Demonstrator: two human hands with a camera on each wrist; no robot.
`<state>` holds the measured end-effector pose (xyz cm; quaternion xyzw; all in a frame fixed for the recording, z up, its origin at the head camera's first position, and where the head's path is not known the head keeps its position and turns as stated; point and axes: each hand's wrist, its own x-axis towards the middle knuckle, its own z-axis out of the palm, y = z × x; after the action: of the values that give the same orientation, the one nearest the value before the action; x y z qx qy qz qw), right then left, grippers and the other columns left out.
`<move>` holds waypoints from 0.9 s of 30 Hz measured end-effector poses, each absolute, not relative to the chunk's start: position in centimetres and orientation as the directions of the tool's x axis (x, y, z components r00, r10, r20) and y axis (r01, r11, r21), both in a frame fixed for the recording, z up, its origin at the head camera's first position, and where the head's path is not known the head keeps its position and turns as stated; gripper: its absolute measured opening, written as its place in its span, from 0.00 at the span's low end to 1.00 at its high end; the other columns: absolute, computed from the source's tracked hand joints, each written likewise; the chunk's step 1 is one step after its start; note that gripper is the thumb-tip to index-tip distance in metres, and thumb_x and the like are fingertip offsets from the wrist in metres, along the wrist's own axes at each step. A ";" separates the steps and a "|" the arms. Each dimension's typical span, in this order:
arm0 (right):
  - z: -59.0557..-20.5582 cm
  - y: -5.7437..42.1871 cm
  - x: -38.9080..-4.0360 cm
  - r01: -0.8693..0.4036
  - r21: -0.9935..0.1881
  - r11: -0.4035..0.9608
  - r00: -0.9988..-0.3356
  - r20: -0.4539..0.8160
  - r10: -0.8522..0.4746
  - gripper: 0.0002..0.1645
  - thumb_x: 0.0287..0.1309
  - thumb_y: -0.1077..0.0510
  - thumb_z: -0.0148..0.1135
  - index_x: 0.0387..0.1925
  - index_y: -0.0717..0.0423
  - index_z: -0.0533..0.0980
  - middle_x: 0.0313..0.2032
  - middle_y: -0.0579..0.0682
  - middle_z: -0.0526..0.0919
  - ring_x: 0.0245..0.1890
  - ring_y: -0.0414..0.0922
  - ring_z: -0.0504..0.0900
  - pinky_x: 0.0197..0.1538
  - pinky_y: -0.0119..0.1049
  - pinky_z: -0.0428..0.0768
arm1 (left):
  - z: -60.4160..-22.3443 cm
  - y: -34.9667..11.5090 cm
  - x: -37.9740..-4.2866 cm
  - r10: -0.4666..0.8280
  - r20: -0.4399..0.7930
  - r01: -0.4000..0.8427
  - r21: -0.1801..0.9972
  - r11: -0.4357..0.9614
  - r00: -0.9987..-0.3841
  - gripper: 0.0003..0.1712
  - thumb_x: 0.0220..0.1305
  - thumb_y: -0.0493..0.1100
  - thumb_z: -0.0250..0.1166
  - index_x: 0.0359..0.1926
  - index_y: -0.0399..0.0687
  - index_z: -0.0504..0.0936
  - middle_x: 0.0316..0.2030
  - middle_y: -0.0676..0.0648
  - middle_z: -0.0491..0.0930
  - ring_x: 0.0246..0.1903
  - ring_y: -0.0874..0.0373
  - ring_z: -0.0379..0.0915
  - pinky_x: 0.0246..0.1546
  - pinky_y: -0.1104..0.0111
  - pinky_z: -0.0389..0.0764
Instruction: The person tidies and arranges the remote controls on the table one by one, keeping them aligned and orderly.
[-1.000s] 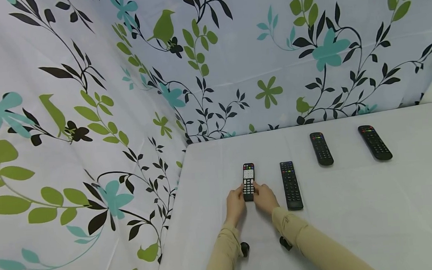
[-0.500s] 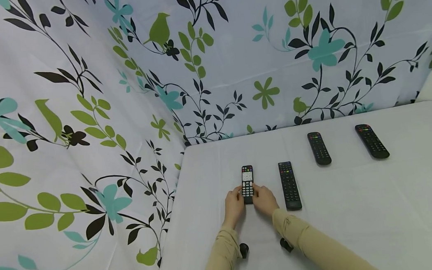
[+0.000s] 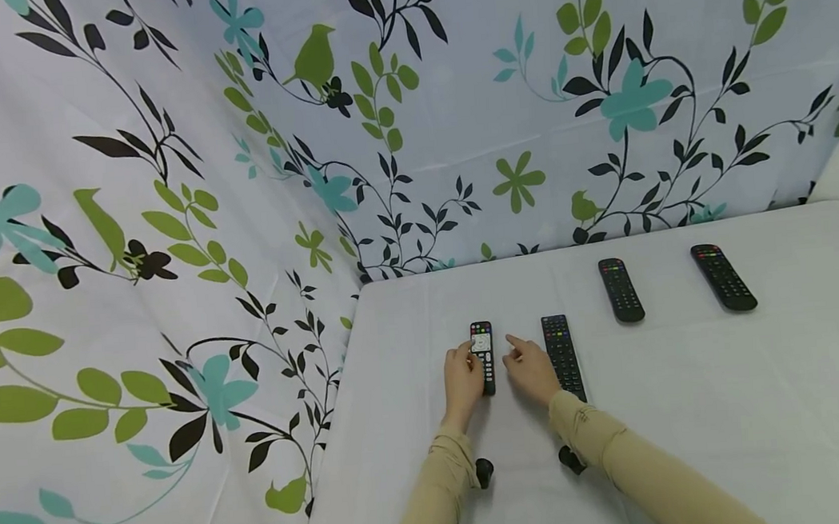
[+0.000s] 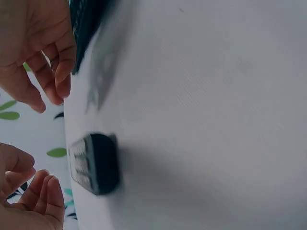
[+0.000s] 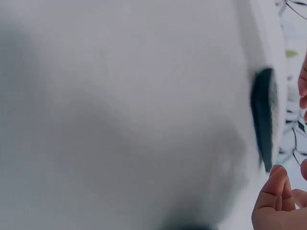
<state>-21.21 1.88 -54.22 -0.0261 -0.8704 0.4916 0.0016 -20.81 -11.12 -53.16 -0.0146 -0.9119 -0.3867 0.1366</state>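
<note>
Four remotes lie on a white table (image 3: 673,407) in the head view. The small black remote with white buttons (image 3: 488,355) is flat on the left part, between the left hand (image 3: 463,381) and the right hand (image 3: 531,370). Half a second ago, both hands had it by the sides near its low end. Now the right hand is off to the side, with a gap in between. The left hand has gone up a bit, and its fingertips are at the left edge, hiding some buttons. That seems to mean the two-hand hold is over and the table carries the remote. The right hand has one finger poking out, the others bent, and nothing in it. It hides a bit of the long black remote (image 3: 563,349). Two more black remotes (image 3: 621,290) lie farther off to the right. A curtain with leaves and birds (image 3: 439,116) hangs behind.

In the left wrist view, the small remote's end shows between the hands. The left hand's fingers are softly bent, away from the thumb, and seem to pinch nothing. The right hand's fingers hang loose near the long remote.

In the right wrist view, the right hand's fingertips look close to the small remote; I cannot tell if they touch. The left hand is mostly cut off.
</note>
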 end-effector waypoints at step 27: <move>-54.4 13.5 -17.3 0.104 -0.797 0.595 -0.983 -0.172 -0.059 0.34 0.59 0.58 0.53 0.62 0.75 0.59 0.40 0.63 0.78 0.37 0.49 0.79 0.34 0.34 0.75 | -55.4 -3.0 -17.4 0.180 -0.016 0.102 0.772 0.628 -0.984 0.20 0.60 0.36 0.57 0.54 0.37 0.76 0.27 0.51 0.73 0.25 0.69 0.61 0.25 0.79 0.65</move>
<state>-17.31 13.51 -54.35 -0.0125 -0.8884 0.4500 -0.0905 -17.43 -2.99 -55.35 -0.0783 -0.9010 -0.4242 -0.0459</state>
